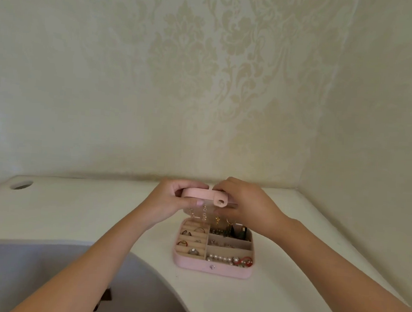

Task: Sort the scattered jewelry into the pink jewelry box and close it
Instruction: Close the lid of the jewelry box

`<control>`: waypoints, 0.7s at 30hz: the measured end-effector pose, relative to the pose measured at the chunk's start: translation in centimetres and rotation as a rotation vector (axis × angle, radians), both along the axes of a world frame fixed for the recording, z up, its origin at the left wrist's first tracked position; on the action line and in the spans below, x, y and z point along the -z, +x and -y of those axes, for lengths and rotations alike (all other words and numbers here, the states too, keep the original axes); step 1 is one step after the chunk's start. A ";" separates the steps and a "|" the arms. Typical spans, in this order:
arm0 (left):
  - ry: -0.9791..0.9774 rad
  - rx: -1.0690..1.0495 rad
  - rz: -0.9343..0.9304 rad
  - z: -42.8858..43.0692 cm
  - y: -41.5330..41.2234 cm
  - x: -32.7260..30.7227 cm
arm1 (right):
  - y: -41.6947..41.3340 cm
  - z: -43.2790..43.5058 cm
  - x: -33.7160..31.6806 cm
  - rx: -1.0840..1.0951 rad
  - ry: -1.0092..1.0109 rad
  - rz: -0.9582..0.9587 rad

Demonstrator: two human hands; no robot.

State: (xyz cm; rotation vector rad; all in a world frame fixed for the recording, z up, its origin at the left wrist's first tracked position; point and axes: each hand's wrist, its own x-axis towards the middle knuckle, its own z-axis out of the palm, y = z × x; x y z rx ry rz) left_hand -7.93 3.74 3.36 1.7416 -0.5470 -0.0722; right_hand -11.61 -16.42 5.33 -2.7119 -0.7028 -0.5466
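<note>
Both arms stretch forward over the table [73, 219]. The left hand [170, 198] curls round the left edge of the half-lowered lid [197, 193]; the right hand [245, 207] pinches its right side beside one snap strap [220, 202]. One pink jewelry box [211, 268] sits near-centre, holding perhaps five rings [199, 230] and one pearl strand [219, 258].

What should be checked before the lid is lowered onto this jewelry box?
1. Grip on the lid: left hand and right hand both hold it, ok.
2. Chains hang from the lid over the back of the box and may snag: cannot tell.
3. Pearls lie inside the front compartment: ok.
4. Strap hangs free in front of the lid: ok.
5. Stud on the box front is uncovered: ok.
</note>
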 end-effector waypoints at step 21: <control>0.187 -0.086 0.314 -1.2 -6.2 7.5 | -4.5 0.8 8.2 -0.101 -0.180 0.209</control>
